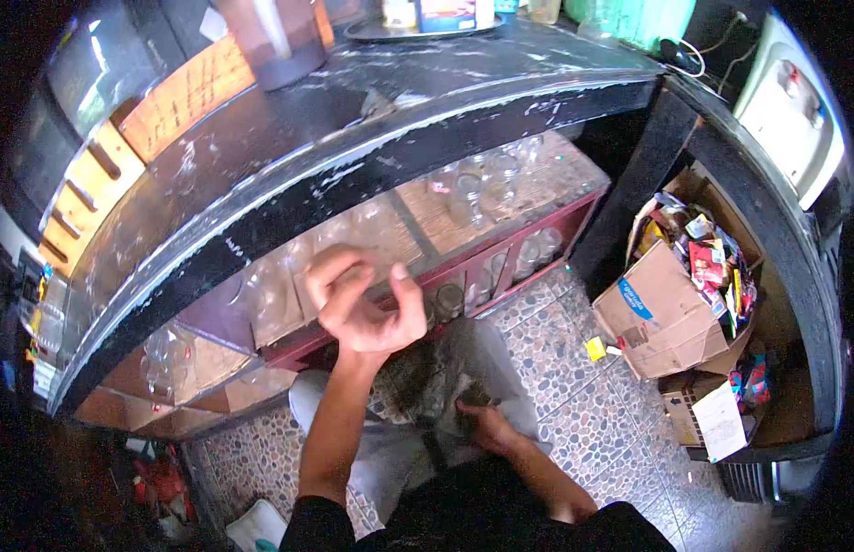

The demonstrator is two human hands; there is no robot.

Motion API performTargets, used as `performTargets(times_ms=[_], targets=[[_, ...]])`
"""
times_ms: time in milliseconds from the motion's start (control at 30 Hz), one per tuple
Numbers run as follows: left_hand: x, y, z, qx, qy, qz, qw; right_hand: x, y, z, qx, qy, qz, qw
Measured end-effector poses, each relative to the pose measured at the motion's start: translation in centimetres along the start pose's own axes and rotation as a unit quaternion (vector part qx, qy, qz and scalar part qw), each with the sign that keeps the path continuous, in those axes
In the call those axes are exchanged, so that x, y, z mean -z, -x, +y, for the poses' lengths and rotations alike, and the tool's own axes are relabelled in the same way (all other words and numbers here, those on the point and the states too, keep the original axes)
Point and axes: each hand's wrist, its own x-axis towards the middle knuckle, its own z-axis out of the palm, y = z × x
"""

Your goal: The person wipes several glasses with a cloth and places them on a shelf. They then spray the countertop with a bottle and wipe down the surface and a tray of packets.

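Note:
My left hand (367, 308) is raised in front of the shelf under the counter. Its fingers curl, the thumb stands apart from them, and nothing shows between them. Low over my lap, my right hand (493, 429) has its fingers bent against a dark, murky thing (450, 382) between my knees; I cannot make out what it is. Behind my left hand, clear glasses (275, 290) stand on the wooden shelf (404, 241). More glass jars (468, 193) are on the shelf further right.
The black counter edge (390, 138) curves above the shelf. A tray (427, 32) with containers stands on the counter. At right, a cardboard box (662, 304) is full of wrappers, beside a smaller box (689, 405). A yellow scrap (595, 349) lies on the pebble-patterned floor (574, 414).

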Motion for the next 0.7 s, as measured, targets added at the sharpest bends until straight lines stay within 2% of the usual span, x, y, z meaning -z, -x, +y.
performTargets(times_ms=[33, 100, 200, 233, 267, 300, 367, 400, 467, 500, 533, 567, 600, 633, 667, 700], targets=[[-1.6, -1.2, 0.0, -0.016, 0.056, 0.006, 0.998, 0.3, 0.1, 0.3, 0.007, -0.004, 0.005, 1.000], [-4.6, -3.8, 0.4, -0.038, 0.086, -0.027, 0.995, -0.1, 0.7, 0.1, -0.118, -0.188, -0.084, 0.971], [-9.7, -7.7, 1.6, -0.057, 0.142, -0.043, 0.987, -0.3, 1.6, 0.1, -0.120, -0.170, -0.066, 0.976], [-11.4, -8.9, 1.7, -0.066, 0.147, -0.075, 0.984, -0.4, 2.2, -0.3, -0.123, -0.162, -0.057, 0.977], [-13.4, -10.2, 1.9, -0.064, 0.161, -0.087, 0.981, -1.2, 3.7, -3.1, -0.172, -0.061, 0.004, 0.983], [-15.6, -11.3, 2.0, -0.063, 0.175, -0.099, 0.978, -0.4, 2.7, -1.8, -0.165, -0.066, 0.009, 0.984], [-20.1, -13.4, 2.1, -0.019, 0.177, -0.141, 0.974, 1.0, 0.8, 3.4, -0.166, -0.124, -0.104, 0.973], [-22.4, -14.4, 1.8, -0.006, 0.177, -0.163, 0.971, 0.7, 1.1, 5.1, -0.157, -0.127, -0.098, 0.974], [-27.3, -16.0, 1.0, 0.023, 0.169, -0.212, 0.962, -0.3, 1.3, 6.9, -0.072, -0.329, -0.144, 0.930], [-29.6, -16.7, 0.6, 0.030, 0.156, -0.239, 0.958, -0.5, 2.9, 5.0, -0.062, -0.330, -0.141, 0.931], [-32.3, -17.0, -0.1, 0.029, 0.135, -0.258, 0.956, -1.3, 6.2, 1.5, 0.023, -0.134, -0.116, 0.984], [-34.8, -17.4, -0.9, 0.029, 0.114, -0.275, 0.954, -1.6, 7.8, -0.6, 0.105, 0.070, -0.081, 0.989], [-36.9, -18.0, -1.4, 0.044, 0.094, -0.318, 0.943, -1.5, 6.6, -0.1, 0.111, 0.072, -0.075, 0.988], [-38.9, -18.3, -1.7, 0.041, 0.098, -0.313, 0.944, -1.7, 5.0, 1.4, -0.005, -0.040, -0.055, 0.998], [-40.9, -18.7, -1.9, 0.072, 0.061, -0.350, 0.932, -1.6, 4.0, 3.0, -0.119, -0.152, -0.035, 0.981], [-42.6, -18.9, -2.1, 0.103, 0.024, -0.386, 0.916, -1.5, 4.0, 4.9, -0.113, -0.151, -0.032, 0.981]])
